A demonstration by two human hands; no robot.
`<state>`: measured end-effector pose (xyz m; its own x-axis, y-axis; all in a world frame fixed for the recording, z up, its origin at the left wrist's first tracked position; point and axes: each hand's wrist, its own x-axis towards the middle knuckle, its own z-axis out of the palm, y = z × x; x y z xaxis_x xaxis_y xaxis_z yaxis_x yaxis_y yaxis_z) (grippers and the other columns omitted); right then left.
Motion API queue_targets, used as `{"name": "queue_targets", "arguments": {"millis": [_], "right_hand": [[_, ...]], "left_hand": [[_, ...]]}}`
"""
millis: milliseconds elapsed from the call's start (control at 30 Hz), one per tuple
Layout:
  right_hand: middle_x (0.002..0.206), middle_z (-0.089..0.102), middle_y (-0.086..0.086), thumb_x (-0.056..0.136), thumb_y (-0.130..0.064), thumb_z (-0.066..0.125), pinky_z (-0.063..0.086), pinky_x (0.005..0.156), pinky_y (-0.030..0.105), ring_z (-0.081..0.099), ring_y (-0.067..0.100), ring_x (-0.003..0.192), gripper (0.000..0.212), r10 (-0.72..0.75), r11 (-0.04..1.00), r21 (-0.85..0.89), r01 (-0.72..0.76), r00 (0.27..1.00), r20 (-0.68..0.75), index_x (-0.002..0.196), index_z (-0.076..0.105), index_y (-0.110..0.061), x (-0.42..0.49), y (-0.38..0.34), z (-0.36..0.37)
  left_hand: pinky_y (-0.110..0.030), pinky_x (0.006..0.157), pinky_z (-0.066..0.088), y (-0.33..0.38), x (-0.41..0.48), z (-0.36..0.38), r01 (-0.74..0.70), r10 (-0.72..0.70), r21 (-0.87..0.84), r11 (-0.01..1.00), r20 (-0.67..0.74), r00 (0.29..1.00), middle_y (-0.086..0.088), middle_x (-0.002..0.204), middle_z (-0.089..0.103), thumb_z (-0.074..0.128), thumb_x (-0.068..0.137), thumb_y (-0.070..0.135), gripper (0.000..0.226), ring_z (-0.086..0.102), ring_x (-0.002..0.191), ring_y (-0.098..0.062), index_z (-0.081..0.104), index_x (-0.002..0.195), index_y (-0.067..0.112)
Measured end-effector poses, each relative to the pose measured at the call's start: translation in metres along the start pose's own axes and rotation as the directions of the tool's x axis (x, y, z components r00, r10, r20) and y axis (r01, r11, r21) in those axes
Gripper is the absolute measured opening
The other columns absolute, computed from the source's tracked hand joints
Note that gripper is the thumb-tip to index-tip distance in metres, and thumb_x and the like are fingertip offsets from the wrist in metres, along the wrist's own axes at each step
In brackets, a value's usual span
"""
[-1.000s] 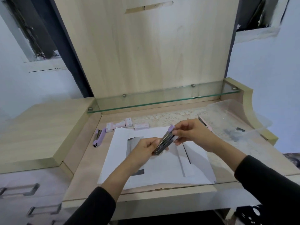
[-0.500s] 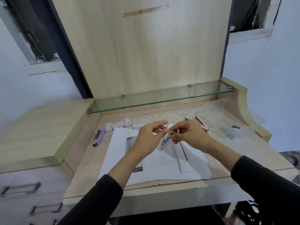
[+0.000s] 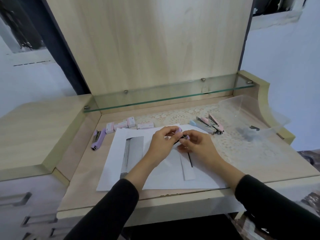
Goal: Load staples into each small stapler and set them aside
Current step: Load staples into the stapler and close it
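Both my hands meet over the white paper and hold one small purple stapler between them. My left hand grips its lilac top end with curled fingers. My right hand pinches the metal part from the right. Most of the stapler is hidden by my fingers. A second purple stapler lies open on the desk at the left. Several small pink staple boxes sit in a row behind the paper. Pink and blue staplers lie open at the back right.
A clear plastic container lies on the lace mat at the right with dark bits near it. A glass shelf runs along the back. A raised wooden ledge and drawers stand to the left.
My hands brought the purple stapler closer together and lower over the paper; the left hand shifted from its lower end to its top. The camera view tilted slightly.
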<state>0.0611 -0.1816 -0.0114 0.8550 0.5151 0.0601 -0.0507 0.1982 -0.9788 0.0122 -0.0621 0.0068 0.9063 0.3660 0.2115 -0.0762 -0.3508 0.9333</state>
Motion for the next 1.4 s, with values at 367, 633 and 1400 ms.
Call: {"name": "queue_targets", "arguments": {"millis": [367,633,1400], "right_hand": [[0.091,0.061,0.027,0.086,0.006,0.053,0.056,0.064,0.024,0.067,0.015,0.061,0.015,-0.078,0.996,-0.056,0.075,0.996,-0.047,0.095,0.062,-0.002,0.001,0.007,0.006],[0.077,0.055,0.013,0.086,0.004,0.055,0.055,0.061,0.020,0.065,0.008,0.056,0.018,-0.043,0.998,-0.043,0.040,0.997,-0.062,0.078,0.061,-0.011,0.005,0.007,0.003],[0.067,0.063,-0.005,0.084,-0.015,0.063,0.046,0.062,0.032,0.052,0.013,0.055,0.017,-0.227,0.905,-0.378,0.194,0.973,-0.045,0.067,0.064,-0.019,-0.006,-0.013,-0.003]], "left_hand": [[-0.012,0.077,0.042,-0.008,0.008,0.005,-0.050,0.051,-0.016,0.999,0.018,0.999,0.000,0.085,0.060,0.053,0.091,0.010,0.012,0.054,0.076,-0.001,0.062,0.091,0.002],[-0.035,0.084,0.047,-0.011,0.012,-0.012,0.009,-0.016,-0.132,0.991,-0.046,0.999,0.004,0.079,0.060,0.041,0.097,0.018,0.016,0.063,0.079,-0.003,0.053,0.088,0.011],[-0.027,0.063,0.056,0.004,0.017,-0.034,0.201,-0.204,-0.241,0.950,0.013,0.979,-0.007,0.083,0.069,0.059,0.087,0.009,0.007,0.068,0.068,-0.015,0.063,0.093,0.007]]}}
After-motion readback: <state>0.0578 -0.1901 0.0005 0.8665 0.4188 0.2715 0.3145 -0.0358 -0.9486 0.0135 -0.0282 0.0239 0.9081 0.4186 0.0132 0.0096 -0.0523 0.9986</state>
